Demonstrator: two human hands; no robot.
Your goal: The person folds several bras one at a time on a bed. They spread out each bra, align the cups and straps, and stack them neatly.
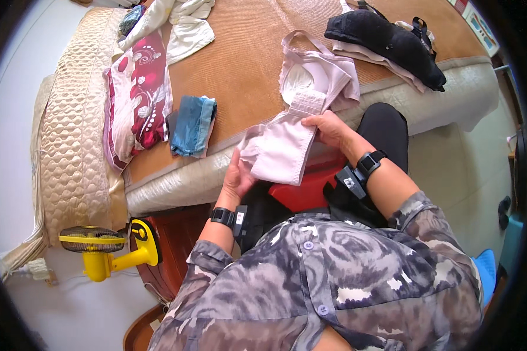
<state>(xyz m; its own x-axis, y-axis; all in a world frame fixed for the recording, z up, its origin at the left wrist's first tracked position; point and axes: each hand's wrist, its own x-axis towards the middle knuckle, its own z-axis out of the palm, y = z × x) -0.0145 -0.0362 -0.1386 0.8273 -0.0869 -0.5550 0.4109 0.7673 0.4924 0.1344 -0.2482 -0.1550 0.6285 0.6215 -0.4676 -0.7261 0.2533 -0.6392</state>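
A pale pink bra [284, 146] hangs over the bed's near edge, held between my two hands. Its far cup and straps lie on the brown woven mat [234, 64], and the hook-and-eye band shows at its middle. My left hand [238, 177] grips the bra's left side, fingers partly behind the fabric. On the other side, my right hand [331, 130] pinches the edge beside the hook band, thumb on top. To the right, a black bra [383, 44] rests on top of a beige one [380, 61].
Left of the bra lies a folded blue garment [192, 126], beside maroon-and-white patterned cloth [149, 88]. White clothing [190, 32] sits farther back. A quilted cream cover [79, 123] runs along the left. Below the bed corner stands a yellow fan [99, 251]; a red stool [307, 190] shows between my legs.
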